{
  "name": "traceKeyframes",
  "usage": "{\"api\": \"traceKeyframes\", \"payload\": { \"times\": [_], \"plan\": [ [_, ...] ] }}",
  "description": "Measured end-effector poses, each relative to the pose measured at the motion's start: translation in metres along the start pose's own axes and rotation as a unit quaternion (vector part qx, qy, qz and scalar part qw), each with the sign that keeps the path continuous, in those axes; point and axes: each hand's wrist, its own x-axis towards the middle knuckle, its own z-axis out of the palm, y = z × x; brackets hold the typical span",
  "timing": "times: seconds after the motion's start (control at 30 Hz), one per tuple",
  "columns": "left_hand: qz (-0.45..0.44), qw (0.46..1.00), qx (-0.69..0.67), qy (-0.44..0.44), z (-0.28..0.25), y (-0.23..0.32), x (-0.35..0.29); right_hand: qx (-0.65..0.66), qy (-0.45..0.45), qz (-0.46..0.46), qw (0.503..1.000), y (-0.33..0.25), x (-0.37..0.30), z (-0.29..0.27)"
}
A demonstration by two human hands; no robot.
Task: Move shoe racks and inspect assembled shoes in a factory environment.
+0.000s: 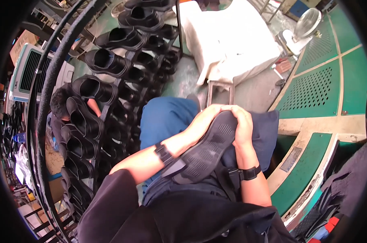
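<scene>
A black shoe (pixel 210 148) lies over my lap with its ribbed sole turned up. Its toe points away from me and the heel end rests close to my waist. My left hand (pixel 203 120) is closed along the left side of the toe. From the other side, my right hand (pixel 243 126) wraps the toe's right edge, and the fingers of both hands meet over the tip. The shoe's upper is mostly hidden underneath. Each wrist wears a black band.
To my left stands a rack with several rows of black shoes (pixel 106 62); a person (pixel 61 103) is partly visible behind it. Ahead is a white-covered bulky thing (pixel 232 36). Green machine panels (pixel 313 91) line the right, with a fan (pixel 307 24) beyond. Dark cloth (pixel 356 178) hangs at lower right.
</scene>
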Motion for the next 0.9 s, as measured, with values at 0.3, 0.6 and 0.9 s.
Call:
{"api": "traceKeyframes", "payload": {
  "times": [0.3,0.6,0.9],
  "plan": [
    [-0.233,0.915,-0.329,-0.002,0.045,0.038,-0.142,0.253,0.117,0.172,0.945,-0.013,0.007,0.001],
    [-0.124,0.959,-0.248,-0.058,0.051,0.057,-0.186,0.294,-0.010,0.008,0.956,-0.032,-0.015,0.003],
    [-0.088,0.922,-0.368,-0.087,-0.002,0.035,-0.196,0.185,-0.066,0.244,0.950,0.042,-0.026,-0.082]
  ]
}}
